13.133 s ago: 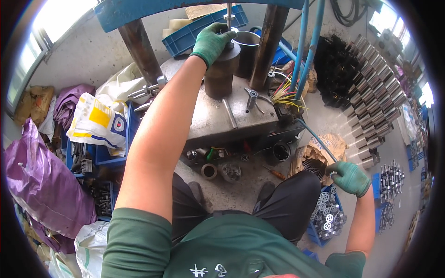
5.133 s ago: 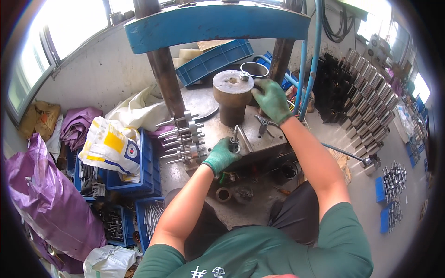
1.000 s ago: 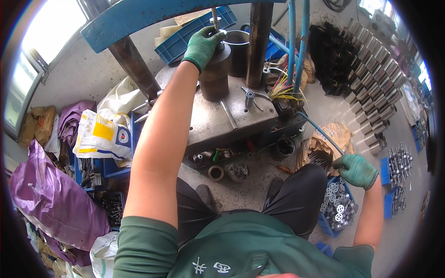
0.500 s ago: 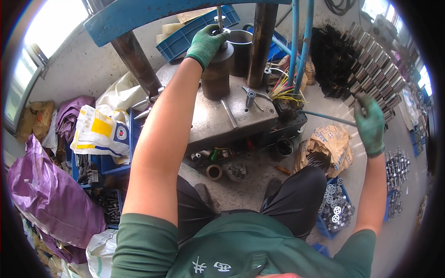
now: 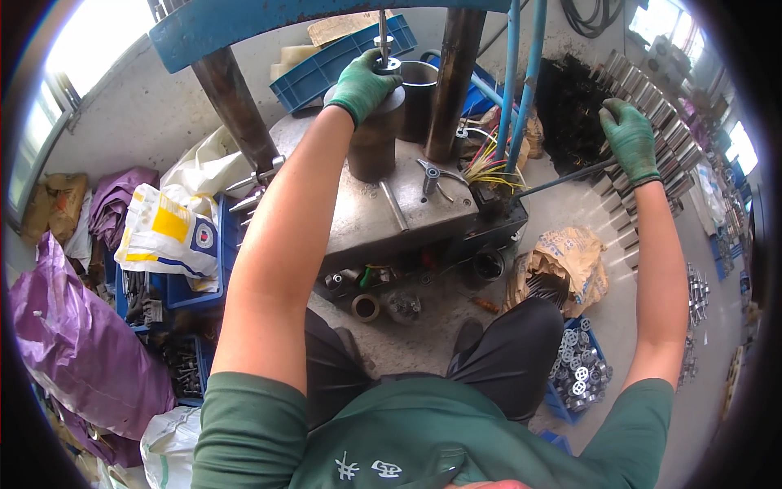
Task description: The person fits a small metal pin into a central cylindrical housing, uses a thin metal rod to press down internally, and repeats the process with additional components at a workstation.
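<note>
My left hand [image 5: 364, 85], in a green glove, is closed around a round metal piece [image 5: 388, 65] on top of a thick steel cylinder [image 5: 373, 151]. A thin upright steel rod [image 5: 383, 28] with a collar rises above that piece; the fingers partly hide where they meet. The cylinder stands on the steel bed [image 5: 326, 220] of a press. Off to the right, my gloved right hand [image 5: 629, 138] has its fingers stretched upward. A dark lever [image 5: 562, 179] runs from the press to the lower edge of this hand and appears to touch it.
A short bar [image 5: 394, 205] and a small upright cylinder [image 5: 430, 181] are on the bed. Stacked metal tubes [image 5: 672, 151] stand at right. Nearer are a torn paper sack [image 5: 570, 261] and a blue crate of metal wheels [image 5: 580, 367]. Purple sacks [image 5: 90, 350] fill the left.
My right hand has moved up and slightly left, and the lever has swung upward with it. My left hand keeps its place on the round metal piece. The whole view has shifted slightly.
</note>
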Demonstrator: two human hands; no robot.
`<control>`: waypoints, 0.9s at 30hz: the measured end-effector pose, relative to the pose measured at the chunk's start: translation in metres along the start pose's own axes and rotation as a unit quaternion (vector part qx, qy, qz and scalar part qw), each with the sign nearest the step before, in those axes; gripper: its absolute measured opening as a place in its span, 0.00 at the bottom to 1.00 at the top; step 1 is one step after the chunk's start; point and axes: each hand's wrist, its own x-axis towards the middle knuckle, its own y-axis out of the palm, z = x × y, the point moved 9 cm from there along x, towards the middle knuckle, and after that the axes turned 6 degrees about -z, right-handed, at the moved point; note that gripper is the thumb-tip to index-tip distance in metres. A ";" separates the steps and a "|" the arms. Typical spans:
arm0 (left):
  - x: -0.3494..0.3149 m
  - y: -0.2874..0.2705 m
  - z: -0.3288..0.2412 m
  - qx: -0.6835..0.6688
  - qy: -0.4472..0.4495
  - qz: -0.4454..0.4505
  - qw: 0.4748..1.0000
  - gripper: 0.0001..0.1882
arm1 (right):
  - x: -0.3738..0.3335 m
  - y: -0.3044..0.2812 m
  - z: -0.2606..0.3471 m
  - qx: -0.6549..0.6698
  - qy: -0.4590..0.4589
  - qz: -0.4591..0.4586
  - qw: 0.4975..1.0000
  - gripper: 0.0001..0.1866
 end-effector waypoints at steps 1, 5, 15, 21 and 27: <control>0.001 -0.004 0.004 0.034 0.022 -0.017 0.999 0.31 | -0.002 -0.001 0.005 0.005 0.000 -0.005 1.000 0.20; -0.021 -0.011 -0.024 0.100 0.075 -0.096 0.987 0.27 | -0.017 -0.018 0.011 -0.012 0.001 0.003 1.000 0.18; -0.268 0.013 -0.061 -0.147 0.073 0.051 0.985 0.31 | -0.187 -0.072 0.095 -0.008 -0.219 -0.005 0.976 0.20; -0.365 0.077 -0.049 -0.060 0.101 0.224 0.967 0.36 | -0.257 0.000 0.194 0.210 -0.138 0.237 0.938 0.21; -0.383 0.106 -0.029 0.019 0.120 0.300 0.946 0.24 | -0.282 0.110 0.195 0.339 -0.054 0.392 0.854 0.22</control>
